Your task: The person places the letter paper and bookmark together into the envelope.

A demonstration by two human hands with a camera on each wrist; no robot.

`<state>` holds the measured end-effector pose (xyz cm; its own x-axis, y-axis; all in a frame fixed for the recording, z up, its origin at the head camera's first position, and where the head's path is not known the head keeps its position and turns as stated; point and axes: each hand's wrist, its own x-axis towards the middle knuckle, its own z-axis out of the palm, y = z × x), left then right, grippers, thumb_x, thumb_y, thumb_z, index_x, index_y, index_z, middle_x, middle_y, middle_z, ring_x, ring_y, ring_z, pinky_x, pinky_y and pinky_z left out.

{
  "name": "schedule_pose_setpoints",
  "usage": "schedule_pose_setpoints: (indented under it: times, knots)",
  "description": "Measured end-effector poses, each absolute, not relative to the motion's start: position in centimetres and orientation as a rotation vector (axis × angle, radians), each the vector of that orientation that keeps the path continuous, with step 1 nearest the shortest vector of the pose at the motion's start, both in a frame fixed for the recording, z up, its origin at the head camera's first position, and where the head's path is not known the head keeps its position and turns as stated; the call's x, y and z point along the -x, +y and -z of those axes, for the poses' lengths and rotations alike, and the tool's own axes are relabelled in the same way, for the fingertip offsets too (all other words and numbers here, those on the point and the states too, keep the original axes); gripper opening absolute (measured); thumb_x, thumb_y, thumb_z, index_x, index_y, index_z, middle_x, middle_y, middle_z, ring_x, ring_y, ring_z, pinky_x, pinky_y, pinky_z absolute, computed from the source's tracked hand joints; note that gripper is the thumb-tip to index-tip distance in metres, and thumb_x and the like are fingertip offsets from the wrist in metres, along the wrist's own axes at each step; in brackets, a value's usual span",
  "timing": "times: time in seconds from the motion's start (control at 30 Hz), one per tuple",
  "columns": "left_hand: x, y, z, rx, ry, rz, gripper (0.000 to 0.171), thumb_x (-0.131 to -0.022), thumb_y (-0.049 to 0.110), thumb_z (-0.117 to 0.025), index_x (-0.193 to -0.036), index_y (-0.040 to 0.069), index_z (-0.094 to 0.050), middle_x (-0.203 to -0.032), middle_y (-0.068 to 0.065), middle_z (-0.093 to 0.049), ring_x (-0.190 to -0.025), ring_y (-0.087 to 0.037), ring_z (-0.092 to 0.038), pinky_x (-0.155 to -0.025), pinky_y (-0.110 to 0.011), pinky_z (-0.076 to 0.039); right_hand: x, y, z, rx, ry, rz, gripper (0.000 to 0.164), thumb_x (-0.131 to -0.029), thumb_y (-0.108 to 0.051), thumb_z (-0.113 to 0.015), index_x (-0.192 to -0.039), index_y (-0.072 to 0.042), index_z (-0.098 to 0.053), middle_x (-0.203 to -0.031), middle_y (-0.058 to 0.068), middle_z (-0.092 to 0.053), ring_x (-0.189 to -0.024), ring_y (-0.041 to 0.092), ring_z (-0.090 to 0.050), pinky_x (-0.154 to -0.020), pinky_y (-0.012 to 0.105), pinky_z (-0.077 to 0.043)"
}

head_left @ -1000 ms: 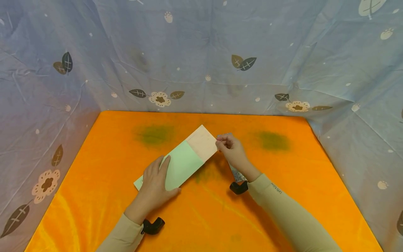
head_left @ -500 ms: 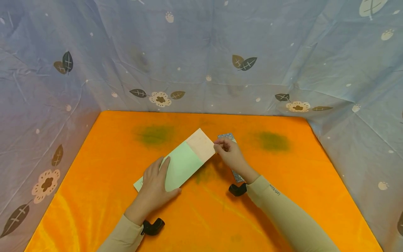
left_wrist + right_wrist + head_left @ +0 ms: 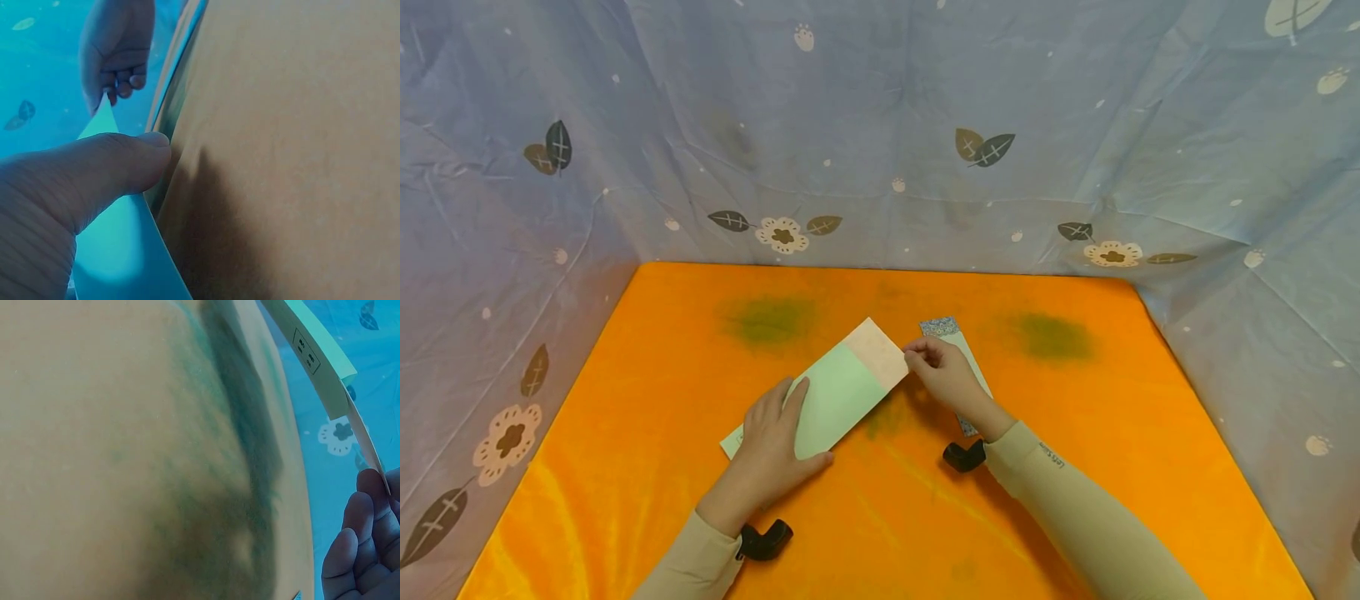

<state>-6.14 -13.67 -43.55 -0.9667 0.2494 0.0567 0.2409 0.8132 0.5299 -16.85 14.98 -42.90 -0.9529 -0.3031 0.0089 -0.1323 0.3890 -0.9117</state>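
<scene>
A pale green paper sleeve (image 3: 842, 396) slants across the middle of the head view, with a cream card (image 3: 880, 357) sticking out of its upper right end. My left hand (image 3: 767, 442) grips the sleeve toward its lower left end, fingers over its face; the thumb (image 3: 125, 162) crosses the sleeve in the left wrist view. The card's right corner is pinched by the thumb and fingertips of my right hand (image 3: 955, 375). From the right wrist, the sleeve is seen edge-on, raised off the table, with a small printed box on its side and the card slightly bowed.
Under my right hand and forearm lies a pale green strip with speckled blue-grey ends (image 3: 940, 326) on the orange cloth (image 3: 880, 517). Blue patterned curtains (image 3: 880, 125) stand at the back and both sides. Black wrist mounts (image 3: 765, 540) sit at both cuffs.
My right hand has moved down and left with the card, so less of it shows beyond the sleeve. More of the speckled strip is uncovered. My left hand stays nearly still.
</scene>
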Motion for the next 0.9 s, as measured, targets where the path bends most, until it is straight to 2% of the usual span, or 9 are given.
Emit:
schedule_pose_setpoints:
  times: [0.13, 0.2, 0.3, 0.53, 0.63, 0.9]
  knots:
    - [6.1, -13.6, 43.6, -0.400, 2.972, -0.864, 0.108, -0.073, 0.051, -0.080, -0.154, 0.007, -0.023, -0.152, -0.024, -0.021, -0.135, -0.045, -0.022, -0.108, -0.060, -0.016, 16.7, 14.9, 42.9, 0.399, 2.474, 1.601, 0.019, -0.099, -0.026, -0.058, -0.107, -0.012, -0.067, -0.089, 0.007, -0.065, -0.074, 0.028, -0.055, -0.059, 0.030, -0.045]
    - [6.1, -13.6, 43.6, -0.400, 2.973, -0.863, 0.108, -0.074, 0.051, -0.080, -0.154, 0.007, -0.022, -0.152, -0.024, -0.021, -0.136, -0.045, -0.022, -0.108, -0.060, -0.016, 16.6, 14.8, 42.9, 0.399, 2.474, 1.595, 0.020, -0.099, -0.026, -0.058, -0.108, -0.011, -0.067, -0.089, 0.007, -0.065, -0.071, 0.025, -0.053, -0.057, 0.029, -0.044]
    - [6.1, -13.6, 43.5, -0.403, 2.981, -0.865, 0.108, -0.073, 0.050, -0.080, -0.154, 0.007, -0.023, -0.152, -0.024, -0.021, -0.135, -0.045, -0.022, -0.108, -0.060, -0.016, 16.4, 14.6, 42.6, 0.404, 2.464, 1.585, 0.022, -0.099, -0.023, -0.057, -0.111, -0.007, -0.066, -0.090, 0.013, -0.065, -0.068, 0.022, -0.051, -0.056, 0.028, -0.042]
    - [6.1, -13.5, 43.5, -0.393, 2.993, -0.868, 0.106, -0.073, 0.049, -0.080, -0.153, 0.007, -0.024, -0.152, -0.024, -0.023, -0.135, -0.045, -0.024, -0.107, -0.060, -0.017, 14.7, 13.7, 39.1, 0.435, 2.446, 1.554, 0.022, -0.100, -0.010, -0.054, -0.113, 0.005, -0.063, -0.093, 0.027, -0.062, -0.064, 0.018, -0.047, -0.057, 0.026, -0.041]
    - [6.1, -13.5, 43.5, -0.395, 2.991, -0.866, 0.105, -0.074, 0.049, -0.079, -0.153, 0.007, -0.024, -0.152, -0.024, -0.022, -0.135, -0.045, -0.023, -0.107, -0.060, -0.017, 14.5, 13.6, 38.6, 0.434, 2.453, 1.538, 0.022, -0.100, -0.009, -0.053, -0.113, 0.005, -0.063, -0.094, 0.026, -0.062, -0.066, 0.018, -0.048, -0.058, 0.026, -0.041]
    - [6.0, -13.4, 43.3, -0.395, 2.999, -0.856, 0.106, -0.074, 0.051, -0.079, -0.153, 0.008, -0.024, -0.152, -0.023, -0.023, -0.135, -0.044, -0.023, -0.108, -0.060, -0.018, 15.6, 14.0, 42.1, 0.424, 2.450, 1.553, 0.024, -0.100, -0.020, -0.055, -0.114, -0.003, -0.065, -0.094, 0.020, -0.064, -0.064, 0.020, -0.048, -0.054, 0.027, -0.040]
